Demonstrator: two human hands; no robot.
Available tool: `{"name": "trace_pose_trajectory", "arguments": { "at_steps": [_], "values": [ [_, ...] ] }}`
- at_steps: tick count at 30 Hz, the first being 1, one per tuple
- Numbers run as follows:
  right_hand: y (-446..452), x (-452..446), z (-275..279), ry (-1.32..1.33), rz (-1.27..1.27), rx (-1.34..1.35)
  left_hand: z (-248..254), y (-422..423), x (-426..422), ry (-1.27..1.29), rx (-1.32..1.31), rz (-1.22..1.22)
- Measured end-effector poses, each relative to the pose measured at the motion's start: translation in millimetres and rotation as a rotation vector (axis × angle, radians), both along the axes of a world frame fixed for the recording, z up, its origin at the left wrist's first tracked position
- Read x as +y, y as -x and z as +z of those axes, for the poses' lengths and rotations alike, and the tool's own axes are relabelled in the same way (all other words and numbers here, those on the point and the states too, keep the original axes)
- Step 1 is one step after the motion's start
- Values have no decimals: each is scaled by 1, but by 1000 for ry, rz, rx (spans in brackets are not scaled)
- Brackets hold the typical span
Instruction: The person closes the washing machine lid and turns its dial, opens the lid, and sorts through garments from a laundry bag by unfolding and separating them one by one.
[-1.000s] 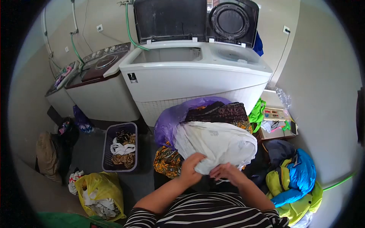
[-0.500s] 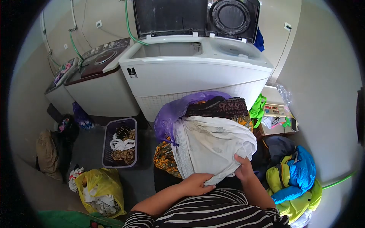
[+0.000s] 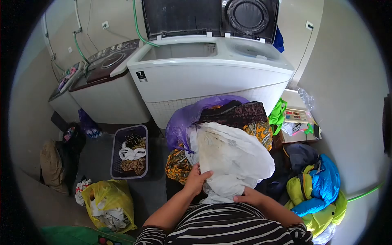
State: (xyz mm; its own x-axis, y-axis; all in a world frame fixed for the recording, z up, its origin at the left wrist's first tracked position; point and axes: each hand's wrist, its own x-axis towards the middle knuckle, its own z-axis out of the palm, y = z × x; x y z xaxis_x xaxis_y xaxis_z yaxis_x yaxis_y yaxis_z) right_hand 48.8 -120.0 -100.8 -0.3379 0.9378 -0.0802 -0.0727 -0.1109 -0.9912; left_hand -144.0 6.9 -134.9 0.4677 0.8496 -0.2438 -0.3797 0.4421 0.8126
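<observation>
A white cloth [image 3: 234,157] with brownish stains is spread over the pile in front of me. My left hand [image 3: 197,179] grips its left edge, thumb on top and fingers hidden behind the fabric. Close to my body, my right hand [image 3: 250,197] pinches the near edge of the same cloth. Beneath and behind it lie a dark patterned cloth [image 3: 234,114], an orange-and-black batik cloth [image 3: 177,165] and an open purple plastic bag [image 3: 179,126].
A white twin-tub washing machine [image 3: 212,79] with raised lids stands ahead. At left are a purple basket [image 3: 113,159] of clothes and a yellow bag [image 3: 128,200] of laundry. Blue and lime jackets [image 3: 322,183] lie at right, near a small cabinet [image 3: 302,138].
The white cloth has been turned, and its stained part now shows. My left hand has moved up along the left edge; my right hand has come down toward my body.
</observation>
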Motion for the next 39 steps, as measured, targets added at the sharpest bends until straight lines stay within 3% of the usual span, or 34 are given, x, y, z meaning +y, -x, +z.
{"name": "trace_pose_trajectory", "arguments": {
  "at_steps": [2,3,5,7,10,12,16,20,21,23,25,30,33,35,38,39],
  "values": [
    [-28,7,6,-169,129,-411,5,11,2,-23,42,-12],
    [-43,12,16,-169,129,-411,10,18,1,-44,82,-22],
    [-67,22,38,407,335,-336,18,25,-2,-83,160,-41],
    [-74,31,48,151,49,-227,19,26,-9,-136,202,-117],
    [-57,67,54,-298,-403,-321,24,27,-19,-309,330,-348],
    [-45,94,44,-600,-624,-635,50,21,-32,-417,403,-509],
    [-36,123,16,-585,-738,-767,36,21,-39,-693,502,-680],
    [-59,132,23,-50,-498,-598,37,29,-35,-682,579,-708],
    [-61,128,37,-59,-544,-501,34,31,-35,-677,577,-706],
    [-68,122,53,-61,-593,-404,25,33,-33,-693,642,-689],
    [-78,119,55,-181,-624,14,17,33,-31,-716,707,-678],
    [-71,97,108,-212,-647,325,9,26,-23,-616,689,-607],
    [-77,85,108,-246,-603,349,-17,21,-5,-569,525,-265],
    [-79,75,107,-280,-558,373,-18,18,14,-653,610,135],
    [-71,56,105,-276,-496,379,-6,20,38,-504,521,174],
    [-66,48,101,-271,-419,169,-10,20,48,-559,528,187]
  ]
}}
